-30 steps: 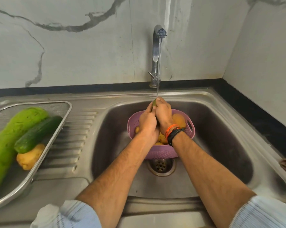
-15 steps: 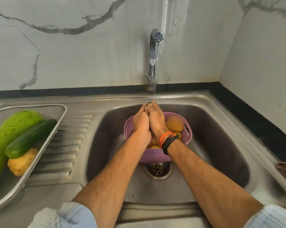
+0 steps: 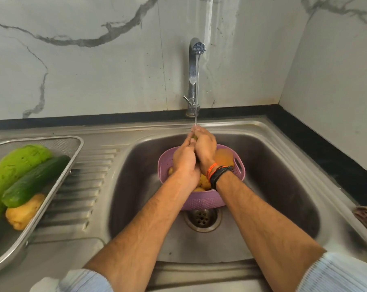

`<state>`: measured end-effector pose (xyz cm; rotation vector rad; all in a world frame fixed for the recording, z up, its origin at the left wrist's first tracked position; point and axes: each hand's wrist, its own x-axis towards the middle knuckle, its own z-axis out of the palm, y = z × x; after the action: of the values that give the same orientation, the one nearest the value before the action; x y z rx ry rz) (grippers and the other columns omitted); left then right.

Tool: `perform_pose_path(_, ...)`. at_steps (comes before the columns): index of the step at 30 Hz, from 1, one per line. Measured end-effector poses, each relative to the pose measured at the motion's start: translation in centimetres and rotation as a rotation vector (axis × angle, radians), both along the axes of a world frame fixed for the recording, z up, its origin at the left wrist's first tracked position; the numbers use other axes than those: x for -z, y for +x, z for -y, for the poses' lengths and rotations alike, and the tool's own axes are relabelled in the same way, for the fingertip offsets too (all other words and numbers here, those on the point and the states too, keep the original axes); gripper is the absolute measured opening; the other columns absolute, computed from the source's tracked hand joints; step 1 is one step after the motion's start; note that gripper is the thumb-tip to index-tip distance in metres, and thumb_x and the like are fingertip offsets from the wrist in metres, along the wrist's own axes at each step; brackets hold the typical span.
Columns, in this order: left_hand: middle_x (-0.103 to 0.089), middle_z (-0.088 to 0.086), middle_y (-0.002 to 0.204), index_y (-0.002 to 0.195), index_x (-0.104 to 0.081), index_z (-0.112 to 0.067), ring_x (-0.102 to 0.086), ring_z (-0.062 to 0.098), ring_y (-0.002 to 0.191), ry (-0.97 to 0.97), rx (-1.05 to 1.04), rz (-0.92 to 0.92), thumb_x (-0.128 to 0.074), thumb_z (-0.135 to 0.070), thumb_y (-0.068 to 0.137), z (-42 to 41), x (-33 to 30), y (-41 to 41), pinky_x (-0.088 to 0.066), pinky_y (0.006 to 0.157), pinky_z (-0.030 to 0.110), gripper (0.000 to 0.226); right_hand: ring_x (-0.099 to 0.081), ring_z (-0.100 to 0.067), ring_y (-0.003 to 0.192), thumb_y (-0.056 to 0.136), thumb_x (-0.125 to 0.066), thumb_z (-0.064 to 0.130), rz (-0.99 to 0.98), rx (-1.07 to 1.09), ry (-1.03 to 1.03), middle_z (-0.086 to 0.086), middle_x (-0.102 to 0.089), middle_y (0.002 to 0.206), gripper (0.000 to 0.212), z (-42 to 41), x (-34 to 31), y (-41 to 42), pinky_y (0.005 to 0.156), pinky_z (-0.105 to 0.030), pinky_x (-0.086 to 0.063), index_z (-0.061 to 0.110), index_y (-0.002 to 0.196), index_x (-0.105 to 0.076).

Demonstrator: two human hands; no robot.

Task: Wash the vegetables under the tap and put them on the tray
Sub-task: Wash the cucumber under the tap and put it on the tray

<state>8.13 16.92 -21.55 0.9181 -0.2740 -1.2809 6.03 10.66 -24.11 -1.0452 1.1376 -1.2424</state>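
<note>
Sink (image 3: pixel 283 186): purple basket (image 3: pixel 201 200) holds potatoes (image 3: pixel 203 182).

wall (image 3: pixel 94 70): pale grey-white marble, dark grey veins wandering across it
upstand behind the sink (image 3: pixel 94 121): black band
sink (image 3: pixel 273 165): dull brushed steel, ridged drainer left of the basin
tap (image 3: pixel 192 76): shiny chrome, behind the basin
basket (image 3: pixel 199 200): mauve plastic, fine perforated weave pattern, in the basin
vegetables in the basket (image 3: pixel 223 158): orange-brown and yellow
tray (image 3: pixel 58 186): silver wire mesh, left of the sink basin
gourd (image 3: pixel 11 171): light green, faintly speckled
cucumber (image 3: pixel 35 181): dark green
potato (image 3: pixel 23 211): yellow-tan
wristbands (image 3: pixel 217 172): one orange, the others black
sleeves (image 3: pixel 338 272): pale blue, fine ribbed stripes
</note>
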Motion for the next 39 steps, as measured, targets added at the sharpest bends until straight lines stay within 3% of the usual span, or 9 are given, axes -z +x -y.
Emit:
perform_pose_path(5, -0.066, 0.005, 0.124, 0.126, -0.063, -0.014, -0.064, 0.022, 0.106, 0.133, -0.021, 0.294, -0.048, -0.025, 0.103, 0.7, -0.1, 1.9, -0.052, 0.080, 0.032, 0.029, -0.035, -0.017, 0.143, 0.103, -0.045, 0.018, -0.023, -0.101, -0.041, -0.002, -0.038, 0.156, 0.049, -1.9, 0.7, 0.9, 0.122, -0.038, -0.024, 0.014, 0.151, -0.038)
perform_pose_path(11, -0.063, 0.013, 0.131, 0.130, -0.061, -0.006, -0.059, 0.026, 0.122, 0.042, -0.005, 0.040, -0.044, -0.006, 0.103, 0.0, 0.0, 0.0, -0.044, 0.110, 0.041, 0.032, -0.048, -0.021, 0.134, 0.100, -0.046, 0.017, -0.013, 0.011, 0.004, -0.003, -0.055, 0.142, 0.043, -0.5, -0.1, 0.1, 0.117, -0.041, -0.035, 0.017, 0.143, -0.051)
perform_pose_path(15, -0.065, 0.010, 0.126, 0.127, -0.063, -0.007, -0.060, 0.026, 0.117, 0.111, -0.061, 0.132, -0.049, -0.014, 0.102, 0.6, 0.0, 1.5, -0.048, 0.102, 0.037, 0.029, -0.033, -0.017, 0.145, 0.103, -0.042, 0.018, -0.042, -0.108, -0.028, -0.001, -0.035, 0.158, 0.050, -1.9, 0.4, 1.0, 0.122, -0.036, -0.023, 0.015, 0.152, -0.035)
perform_pose_path(19, -0.066, 0.010, 0.124, 0.128, -0.063, -0.006, -0.061, 0.025, 0.117, 0.064, -0.019, 0.060, -0.047, -0.008, 0.102, -0.1, -0.1, 0.4, -0.048, 0.104, 0.038, 0.030, -0.049, -0.022, 0.133, 0.096, -0.047, 0.020, -0.028, -0.028, 0.021, -0.002, -0.053, 0.144, 0.045, -0.5, -0.1, 0.4, 0.117, -0.042, -0.035, 0.021, 0.140, -0.054)
perform_pose_path(22, -0.066, 0.013, 0.115, 0.111, -0.065, -0.004, -0.058, 0.024, 0.116, 0.054, 0.027, 0.013, -0.043, -0.011, 0.104, 0.0, -0.4, 0.3, -0.044, 0.107, 0.035, 0.024, -0.043, -0.021, 0.138, 0.100, -0.043, 0.020, -0.060, -0.047, -0.008, -0.001, -0.046, 0.150, 0.047, -1.3, -0.2, -0.1, 0.118, -0.042, -0.032, 0.023, 0.147, -0.044)
perform_pose_path(25, -0.063, 0.011, 0.128, 0.125, -0.062, -0.008, -0.058, 0.027, 0.122, 0.144, -0.012, 0.080, -0.047, -0.021, 0.104, 0.4, -0.7, 1.1, -0.051, 0.087, 0.035, 0.029, -0.041, -0.019, 0.139, 0.101, -0.043, 0.017, -0.052, -0.106, -0.019, -0.001, -0.043, 0.153, 0.048, -1.5, 0.0, 0.2, 0.119, -0.040, -0.030, 0.020, 0.149, -0.041)
perform_pose_path(29, -0.064, 0.012, 0.129, 0.129, -0.063, -0.009, -0.060, 0.026, 0.121, 0.067, -0.024, 0.028, -0.045, -0.005, 0.102, 0.0, 0.2, -0.3, -0.047, 0.106, 0.042, 0.032, -0.059, -0.021, 0.120, 0.096, -0.051, 0.014, -0.014, 0.029, 0.048, -0.002, -0.066, 0.126, 0.030, -0.1, -0.5, -0.4, 0.111, -0.043, -0.042, 0.019, 0.122, -0.067)
perform_pose_path(35, -0.067, 0.005, 0.090, 0.097, -0.069, -0.010, -0.063, 0.016, 0.088, 0.087, -0.122, 0.048, -0.045, -0.003, 0.101, 0.3, -0.4, 0.9, -0.051, 0.092, 0.030, 0.025, -0.037, -0.020, 0.142, 0.103, -0.043, 0.019, -0.064, -0.129, 0.008, -0.002, -0.040, 0.154, 0.049, -1.7, -0.4, 0.7, 0.120, -0.036, -0.027, 0.017, 0.151, -0.037)
perform_pose_path(39, -0.063, 0.010, 0.133, 0.130, -0.062, -0.010, -0.058, 0.024, 0.123, 0.032, -0.048, 0.021, -0.046, -0.001, 0.101, 0.0, 0.3, -0.1, -0.045, 0.109, 0.044, 0.034, -0.059, -0.022, 0.121, 0.094, -0.051, 0.016, -0.022, -0.067, 0.041, -0.006, -0.065, 0.127, 0.029, -0.3, -0.8, -0.5, 0.110, -0.042, -0.043, 0.019, 0.119, -0.065)
